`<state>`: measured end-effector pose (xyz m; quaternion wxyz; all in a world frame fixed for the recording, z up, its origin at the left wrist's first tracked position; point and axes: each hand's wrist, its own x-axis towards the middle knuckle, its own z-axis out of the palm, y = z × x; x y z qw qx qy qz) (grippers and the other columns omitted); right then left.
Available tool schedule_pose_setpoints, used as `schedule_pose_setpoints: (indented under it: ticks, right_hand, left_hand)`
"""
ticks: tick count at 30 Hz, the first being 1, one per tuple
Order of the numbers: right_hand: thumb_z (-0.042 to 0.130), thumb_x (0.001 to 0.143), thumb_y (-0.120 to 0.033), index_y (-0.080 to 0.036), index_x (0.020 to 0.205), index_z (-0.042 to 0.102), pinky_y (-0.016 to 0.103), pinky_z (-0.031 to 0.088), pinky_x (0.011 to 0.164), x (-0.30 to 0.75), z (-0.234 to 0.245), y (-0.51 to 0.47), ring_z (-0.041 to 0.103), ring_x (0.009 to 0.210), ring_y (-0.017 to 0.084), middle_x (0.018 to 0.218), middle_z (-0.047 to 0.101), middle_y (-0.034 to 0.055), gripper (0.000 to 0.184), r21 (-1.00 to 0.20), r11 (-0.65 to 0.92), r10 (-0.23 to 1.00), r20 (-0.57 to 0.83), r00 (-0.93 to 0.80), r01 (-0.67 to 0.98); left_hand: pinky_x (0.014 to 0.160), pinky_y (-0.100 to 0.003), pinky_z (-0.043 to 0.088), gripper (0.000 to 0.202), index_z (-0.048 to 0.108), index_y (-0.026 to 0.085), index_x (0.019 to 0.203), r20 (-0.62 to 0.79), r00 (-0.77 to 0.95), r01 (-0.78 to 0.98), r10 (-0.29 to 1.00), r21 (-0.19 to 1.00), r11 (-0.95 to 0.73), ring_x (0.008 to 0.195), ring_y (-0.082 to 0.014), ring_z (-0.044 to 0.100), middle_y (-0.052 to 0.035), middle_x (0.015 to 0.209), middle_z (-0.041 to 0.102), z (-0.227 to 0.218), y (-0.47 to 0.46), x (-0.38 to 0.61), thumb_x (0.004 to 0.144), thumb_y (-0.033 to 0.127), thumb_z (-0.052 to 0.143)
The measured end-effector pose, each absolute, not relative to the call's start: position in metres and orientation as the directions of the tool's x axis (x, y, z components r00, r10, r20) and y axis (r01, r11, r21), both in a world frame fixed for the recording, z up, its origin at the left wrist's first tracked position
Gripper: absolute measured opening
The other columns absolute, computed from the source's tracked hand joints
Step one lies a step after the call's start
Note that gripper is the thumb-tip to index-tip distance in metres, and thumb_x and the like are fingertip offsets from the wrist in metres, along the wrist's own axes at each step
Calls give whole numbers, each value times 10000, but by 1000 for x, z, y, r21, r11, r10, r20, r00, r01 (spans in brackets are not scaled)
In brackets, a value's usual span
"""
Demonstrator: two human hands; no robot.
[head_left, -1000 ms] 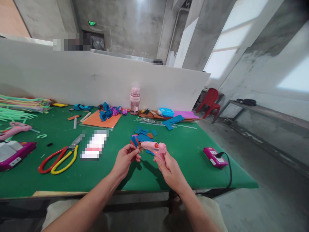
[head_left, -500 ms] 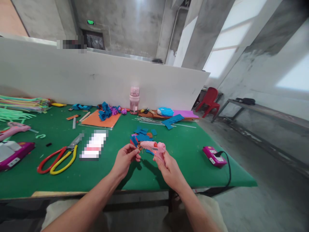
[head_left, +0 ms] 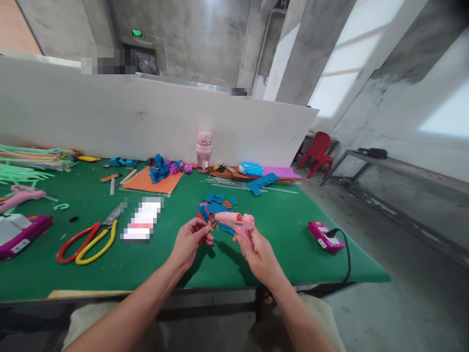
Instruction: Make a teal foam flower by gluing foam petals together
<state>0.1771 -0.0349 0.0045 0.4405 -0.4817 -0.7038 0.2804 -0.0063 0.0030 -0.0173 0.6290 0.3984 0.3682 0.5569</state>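
A pink hot glue gun (head_left: 240, 222) is gripped in my right hand (head_left: 258, 256), its nozzle pointing left and a small orange light lit on its side. My left hand (head_left: 191, 240) is closed in a pinch beneath a small blue and red felt piece (head_left: 203, 213). The nozzle lies just right of that piece; whether they touch I cannot tell. Behind the glue gun are scattered blue felt scraps (head_left: 219, 199) with a few brown bits among them. The lower end of the felt piece is hidden by my fingers.
Red-and-yellow-handled scissors (head_left: 95, 239) lie at left. Purple power strips stand at far left (head_left: 32, 237) and right (head_left: 325, 237), the right one with a black cable. A pink bottle (head_left: 204, 151) stands before the white partition (head_left: 154, 112). Orange felt sheets (head_left: 154, 182) lie farther back.
My right hand has shifted the glue gun slightly to the right, a little away from the felt piece. My left hand stays in place, still pinching it.
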Motion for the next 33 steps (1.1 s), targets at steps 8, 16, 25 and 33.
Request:
schedule_pose_setpoints:
  ticks: [8, 16, 25, 33]
  right_hand:
    - [467, 839, -403, -143, 908, 533, 188, 309, 421, 185, 6, -28, 381, 460, 49, 741, 556, 21, 277, -991, 33, 983, 56, -177, -129]
    - [516, 813, -366, -123, 849, 592, 196, 294, 423, 188, 4, -26, 347, 423, 56, 506, 476, -25, 257, -964, -119, 962, -51, -269, -240]
    - [655, 672, -237, -146, 834, 573, 158, 211, 364, 221, 1, -6, 196, 399, 12, 628, 527, -24, 203, -899, -83, 988, -18, -154, -430]
    - [509, 649, -169, -87, 729, 559, 196, 362, 420, 287, -20, 41, 393, 408, 62, 478, 445, -30, 125, -958, -256, 939, -214, 270, 130]
  left_hand:
    - [487, -171, 437, 189, 536, 135, 732, -113, 243, -527, 963, 819, 229, 510, -55, 528, 1, 694, 593, -19, 6, -9, 664, 204, 698]
    - [459, -158, 418, 171, 535, 131, 735, -116, 330, -555, 937, 779, 292, 488, -41, 500, 6, 684, 572, -20, 7, -10, 681, 185, 687]
    - [464, -176, 402, 164, 523, 148, 723, -45, 378, -598, 925, 751, 281, 476, -42, 478, 10, 689, 564, -7, 1, -11, 687, 180, 680]
    - [451, -173, 390, 189, 522, 148, 684, -73, 363, -580, 929, 763, 287, 457, -41, 468, 16, 656, 560, 1, 0, -10, 645, 169, 706]
